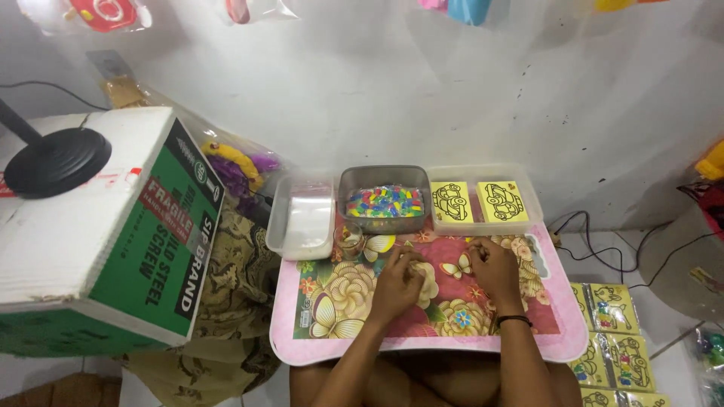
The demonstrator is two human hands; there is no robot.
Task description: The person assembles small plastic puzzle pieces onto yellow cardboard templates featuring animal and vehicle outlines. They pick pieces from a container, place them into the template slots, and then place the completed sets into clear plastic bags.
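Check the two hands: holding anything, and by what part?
Cannot tell. The left hand and right hand rest with curled fingers on the floral tray table; any small item in either grip is hidden or too small to make out.

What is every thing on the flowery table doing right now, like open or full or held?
Grey tub: open, holding many small coloured pieces.
Clear tub: open, a clear sheet or bag inside.
Clear tray: open, two yellow car picture cards lying flat in it.
Small glass jar: upright, no lid showing.
Left hand: fingers curled on the tray table.
Right hand: fingers curled on the tray table.
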